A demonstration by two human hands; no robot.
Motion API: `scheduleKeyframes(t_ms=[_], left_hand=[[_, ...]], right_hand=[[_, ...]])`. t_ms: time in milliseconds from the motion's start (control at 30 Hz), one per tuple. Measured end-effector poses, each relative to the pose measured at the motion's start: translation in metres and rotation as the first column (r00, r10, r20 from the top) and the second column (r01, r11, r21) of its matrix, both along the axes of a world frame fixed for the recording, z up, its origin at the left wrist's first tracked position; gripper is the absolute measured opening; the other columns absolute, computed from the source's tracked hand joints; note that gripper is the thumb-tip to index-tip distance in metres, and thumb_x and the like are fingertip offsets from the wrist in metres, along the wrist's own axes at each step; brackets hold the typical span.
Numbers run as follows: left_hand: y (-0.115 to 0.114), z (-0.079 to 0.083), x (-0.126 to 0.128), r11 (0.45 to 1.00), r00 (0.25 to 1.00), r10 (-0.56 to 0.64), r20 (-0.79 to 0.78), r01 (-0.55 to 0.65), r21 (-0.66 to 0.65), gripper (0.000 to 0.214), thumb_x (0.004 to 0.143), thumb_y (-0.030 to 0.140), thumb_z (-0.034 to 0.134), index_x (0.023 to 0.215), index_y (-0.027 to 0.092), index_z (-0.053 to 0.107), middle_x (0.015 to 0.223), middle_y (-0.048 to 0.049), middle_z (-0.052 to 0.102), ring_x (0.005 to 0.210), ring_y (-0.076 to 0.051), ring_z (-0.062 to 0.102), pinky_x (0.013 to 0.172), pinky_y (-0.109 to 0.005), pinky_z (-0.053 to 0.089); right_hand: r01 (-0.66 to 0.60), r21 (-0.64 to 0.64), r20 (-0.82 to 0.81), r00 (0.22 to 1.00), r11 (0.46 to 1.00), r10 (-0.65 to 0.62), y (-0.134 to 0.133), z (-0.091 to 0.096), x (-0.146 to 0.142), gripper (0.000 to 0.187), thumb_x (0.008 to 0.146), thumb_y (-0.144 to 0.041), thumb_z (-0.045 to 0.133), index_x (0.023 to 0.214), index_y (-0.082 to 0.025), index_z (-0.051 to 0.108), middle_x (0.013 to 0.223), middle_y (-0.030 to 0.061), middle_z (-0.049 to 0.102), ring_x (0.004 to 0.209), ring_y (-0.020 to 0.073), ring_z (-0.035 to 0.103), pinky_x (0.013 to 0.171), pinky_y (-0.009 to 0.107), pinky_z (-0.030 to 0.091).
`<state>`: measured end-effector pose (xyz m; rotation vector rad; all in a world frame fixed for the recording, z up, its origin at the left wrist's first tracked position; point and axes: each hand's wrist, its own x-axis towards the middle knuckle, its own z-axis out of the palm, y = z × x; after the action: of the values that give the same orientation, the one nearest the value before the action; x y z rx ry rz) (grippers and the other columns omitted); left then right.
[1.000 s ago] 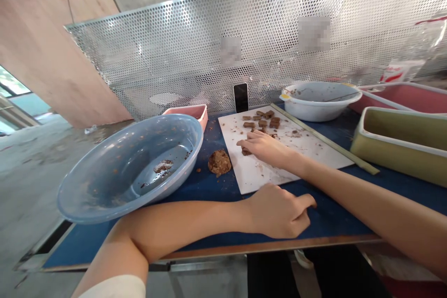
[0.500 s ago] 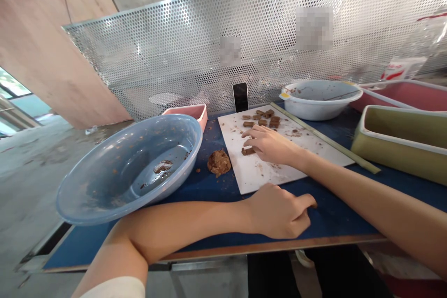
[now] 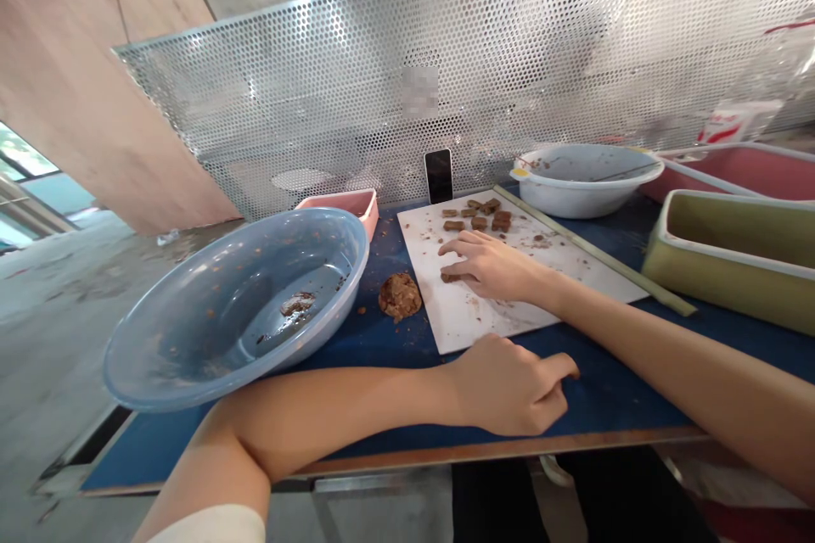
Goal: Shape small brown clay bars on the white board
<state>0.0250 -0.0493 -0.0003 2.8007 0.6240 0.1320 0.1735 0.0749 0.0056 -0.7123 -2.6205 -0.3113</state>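
Note:
My right hand [image 3: 493, 265] is over the white board [image 3: 468, 327], fingers stretched and apart. Its thumb reaches a small brown dough-like piece [image 3: 449, 277], which it partly covers; the piece lies on the board. Beyond the fingertips, several similar short brown pieces [image 3: 479, 222] are grouped near the board's far end. My left hand [image 3: 509, 388] rests on the blue tabletop near the front edge, fingers curled in, with nothing visible in them. A crumbly brown lump [image 3: 400, 297] sits left of the board.
A large blue basin [image 3: 191, 305] stands tilted at left, above my left forearm. A phone [image 3: 439, 176] leans on the perforated metal screen [image 3: 356, 102]. A long flat stick [image 3: 598, 250] lies along the board's right side. A white basin [image 3: 582, 195] and green trough [image 3: 732, 280] stand at right.
My right hand has shifted slightly left and its thumb covers more of the small brown piece. My left hand has stayed in place.

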Motion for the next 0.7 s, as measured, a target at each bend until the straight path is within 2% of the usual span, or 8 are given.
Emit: scheduleKeyframes(t_ms=[700], left_hand=[[0.0000, -0.0001, 0.0002, 1.000, 1.000, 0.005, 0.010, -0.005, -0.006, 0.032, 0.106, 0.031, 0.055, 0.134, 0.022, 0.068, 0.086, -0.0037, 0.081, 0.077, -0.024, 0.079, 0.071, -0.033, 0.057]], right_hand=[[0.020, -0.029, -0.006, 1.000, 0.999, -0.020, 0.0004, -0.0036, -0.0020, 0.031, 0.100, -0.010, 0.061, 0.114, -0.022, 0.087, 0.131, 0.0136, 0.074, 0.119, 0.0309, 0.063, 0.104, 0.049, 0.052]])
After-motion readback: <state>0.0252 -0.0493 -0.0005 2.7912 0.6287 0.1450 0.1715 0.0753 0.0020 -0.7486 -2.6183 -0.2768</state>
